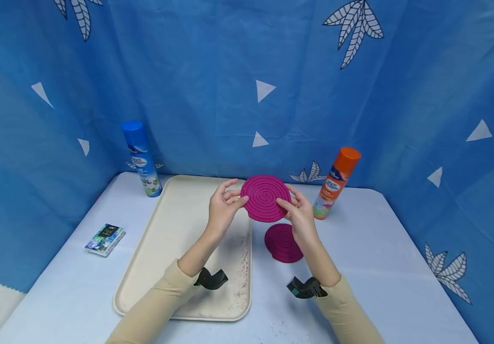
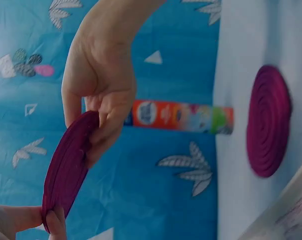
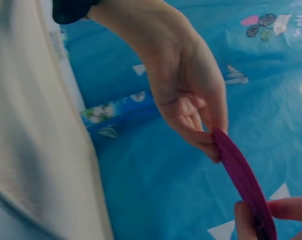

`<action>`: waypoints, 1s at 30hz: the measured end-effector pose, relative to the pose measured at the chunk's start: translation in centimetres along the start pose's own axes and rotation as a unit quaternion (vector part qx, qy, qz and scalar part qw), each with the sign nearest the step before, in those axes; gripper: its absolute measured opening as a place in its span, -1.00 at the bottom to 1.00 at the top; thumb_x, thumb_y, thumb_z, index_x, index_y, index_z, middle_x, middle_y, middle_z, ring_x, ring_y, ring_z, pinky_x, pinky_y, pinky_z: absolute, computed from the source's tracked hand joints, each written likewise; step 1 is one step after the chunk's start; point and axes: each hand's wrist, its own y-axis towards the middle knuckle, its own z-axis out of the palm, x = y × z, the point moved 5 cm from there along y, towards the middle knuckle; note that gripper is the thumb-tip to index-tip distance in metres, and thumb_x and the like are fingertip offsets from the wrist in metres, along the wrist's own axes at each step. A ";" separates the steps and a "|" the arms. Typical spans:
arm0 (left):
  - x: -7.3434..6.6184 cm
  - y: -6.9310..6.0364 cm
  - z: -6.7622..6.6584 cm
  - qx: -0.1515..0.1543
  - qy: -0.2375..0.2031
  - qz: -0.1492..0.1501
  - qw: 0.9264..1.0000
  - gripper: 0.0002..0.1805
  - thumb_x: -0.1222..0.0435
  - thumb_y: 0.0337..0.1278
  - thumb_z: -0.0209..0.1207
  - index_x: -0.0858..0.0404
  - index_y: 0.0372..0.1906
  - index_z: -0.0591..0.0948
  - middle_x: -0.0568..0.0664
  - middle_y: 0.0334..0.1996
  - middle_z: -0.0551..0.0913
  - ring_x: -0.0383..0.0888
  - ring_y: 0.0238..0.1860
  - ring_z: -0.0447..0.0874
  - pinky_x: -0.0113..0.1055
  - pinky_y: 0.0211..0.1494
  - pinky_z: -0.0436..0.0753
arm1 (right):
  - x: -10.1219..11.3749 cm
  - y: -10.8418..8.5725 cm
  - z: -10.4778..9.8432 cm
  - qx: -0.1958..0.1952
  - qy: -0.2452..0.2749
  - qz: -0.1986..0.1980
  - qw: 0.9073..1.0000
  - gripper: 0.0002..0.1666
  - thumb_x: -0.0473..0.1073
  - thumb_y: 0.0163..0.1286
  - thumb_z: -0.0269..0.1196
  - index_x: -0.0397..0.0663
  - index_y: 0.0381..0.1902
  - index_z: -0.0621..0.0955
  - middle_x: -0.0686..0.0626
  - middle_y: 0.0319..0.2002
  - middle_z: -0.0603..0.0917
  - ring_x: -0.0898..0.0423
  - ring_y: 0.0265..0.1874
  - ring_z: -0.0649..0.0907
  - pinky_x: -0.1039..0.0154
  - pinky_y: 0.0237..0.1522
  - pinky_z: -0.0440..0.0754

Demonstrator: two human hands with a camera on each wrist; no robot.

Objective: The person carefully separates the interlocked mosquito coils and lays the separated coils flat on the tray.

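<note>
Magenta spiral disc [image 1: 266,198], centre of head view: left hand [image 1: 222,208] pinches its left edge, right hand [image 1: 301,218] its right; both thumbs on camera-facing side.

The head view is bright and evenly lit, the white table [image 1: 358,267] pale, the blue curtain [image 1: 212,95] darker along some folds. Light appears to fall from above, leaving a soft-edged shadow on the tray [image 1: 186,210] beside the left forearm [image 1: 199,255]. The held magenta disc [image 1: 266,198] shows crisp rings. Towards the sides, wide-angle stretch tilts the blue can [image 1: 141,160] left and the orange can [image 1: 337,184] right. Both wrist views are dimmer; in the right one, the tray blurs beneath a hazy shadow.
</note>
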 end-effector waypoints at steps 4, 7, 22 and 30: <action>-0.7 0.7 -1.0 -0.020 -0.009 0.003 1.000 -0.52 0.44 0.12 0.23 0.22 0.18 0.46 0.28 -0.07 0.65 -0.39 -0.31 0.68 -0.51 -0.13 0.67 | 1.1 0.7 0.9 0.032 -0.003 -0.015 0.999 -0.35 -0.38 0.34 0.16 -0.06 0.37 0.31 0.19 -0.32 0.71 0.31 -0.39 0.72 0.39 -0.34 0.71; -0.9 0.8 -1.6 -0.026 -0.010 -0.001 1.000 -0.54 0.43 0.13 0.23 0.23 0.16 0.48 0.26 -0.07 0.64 -0.38 -0.30 0.69 -0.52 -0.12 0.67 | 1.3 0.8 1.1 0.050 -0.007 -0.013 0.999 -0.39 -0.36 0.36 0.14 -0.09 0.35 0.32 0.19 -0.37 0.71 0.31 -0.42 0.71 0.39 -0.35 0.70; -1.1 1.6 -2.7 -0.043 0.045 -0.001 0.998 -0.58 0.42 0.11 0.25 0.31 0.12 0.53 0.26 -0.07 0.64 -0.31 -0.27 0.59 -0.58 -0.21 0.64 | 2.2 1.0 0.5 0.065 -0.044 -0.040 0.996 -0.51 -0.33 0.40 0.09 -0.37 0.26 0.40 0.21 -0.49 0.67 0.29 -0.49 0.66 0.37 -0.41 0.71; -0.8 1.5 -2.5 -0.051 0.067 0.023 0.996 -0.65 0.37 0.10 0.28 0.27 0.03 0.60 0.18 -0.10 0.65 -0.28 -0.30 0.57 -0.57 -0.26 0.60 | 2.2 1.1 0.1 0.065 -0.033 -0.046 0.996 -0.47 -0.39 0.38 0.08 -0.38 0.29 0.34 0.21 -0.54 0.67 0.30 -0.52 0.66 0.37 -0.45 0.71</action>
